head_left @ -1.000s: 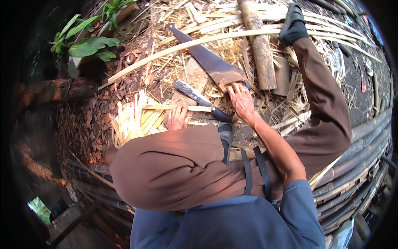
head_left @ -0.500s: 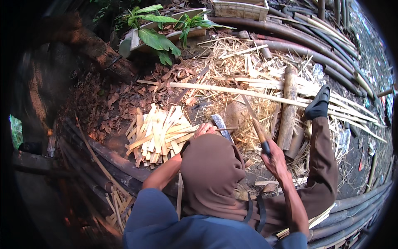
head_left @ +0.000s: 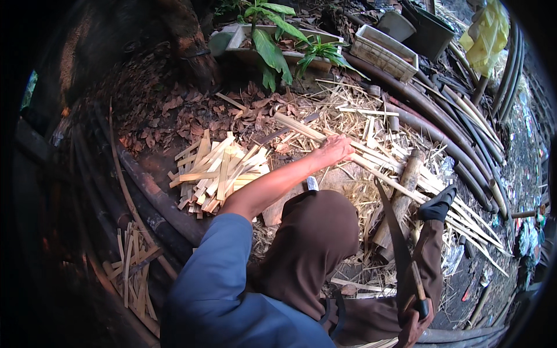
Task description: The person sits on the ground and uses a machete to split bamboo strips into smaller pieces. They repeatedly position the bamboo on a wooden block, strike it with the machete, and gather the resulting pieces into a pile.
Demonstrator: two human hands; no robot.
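Saw point(head_left: 396, 235) moved bk, L fingers point(head_left: 346, 146) on strip point(head_left: 299, 127)

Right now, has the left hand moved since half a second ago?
Yes: the left hand has moved forward and right, away from the heap of short, pale wooden strips.
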